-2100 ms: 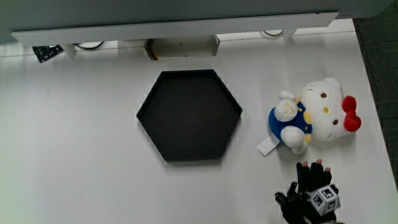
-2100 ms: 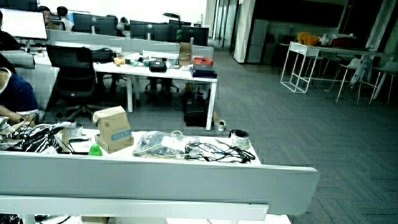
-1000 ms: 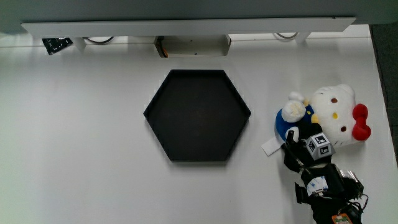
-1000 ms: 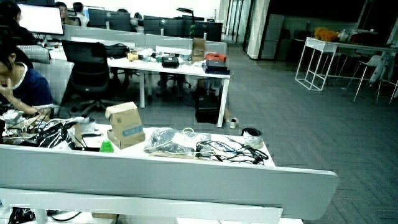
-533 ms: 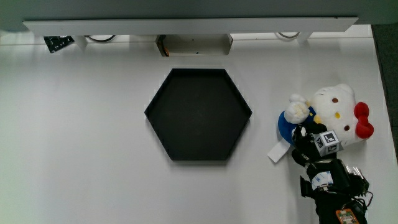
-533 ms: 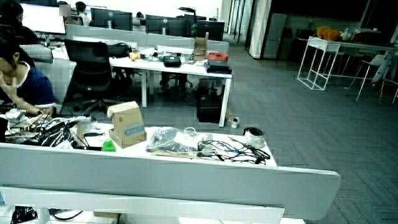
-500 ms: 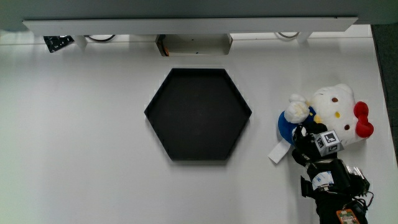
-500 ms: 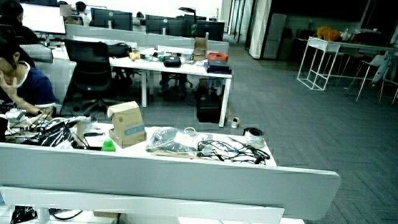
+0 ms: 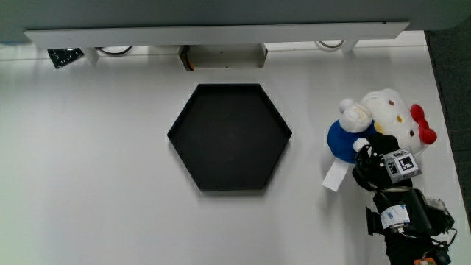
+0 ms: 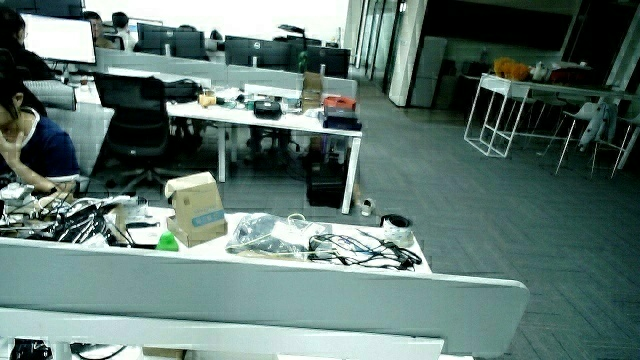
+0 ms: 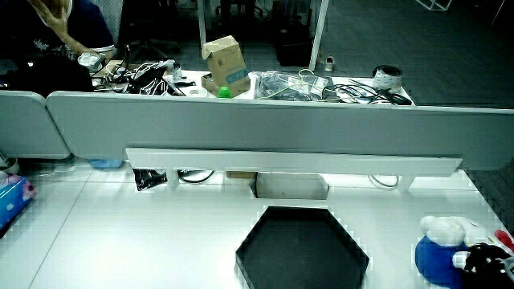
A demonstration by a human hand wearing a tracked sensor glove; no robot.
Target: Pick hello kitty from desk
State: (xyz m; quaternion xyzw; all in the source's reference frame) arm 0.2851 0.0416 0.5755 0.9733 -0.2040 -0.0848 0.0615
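Observation:
Hello Kitty point(image 9: 386, 110), a white plush with a red bow and a blue body, lies near the table's edge, beside the black hexagonal tray point(image 9: 229, 136). A white tag point(image 9: 335, 175) sticks out from its body. The gloved hand point(image 9: 368, 160), with the patterned cube on its back, rests on the part of the plush nearest the person. Its fingers are curled into the blue body. In a side view the plush point(image 11: 438, 255) and the hand point(image 11: 486, 258) show low beside the tray point(image 11: 301, 249). A side view shows only the partition point(image 10: 260, 280) and the room.
The low partition point(image 9: 221, 33) runs along the table farther from the person than the tray. A small dark object point(image 9: 60, 57) lies under it. The table's edge point(image 9: 440, 96) runs close beside the plush. White tabletop point(image 9: 88, 162) surrounds the tray.
The hand has gone from the table near the person up onto the plush and closed on it. The plush has shifted slightly away from the person and turned a little.

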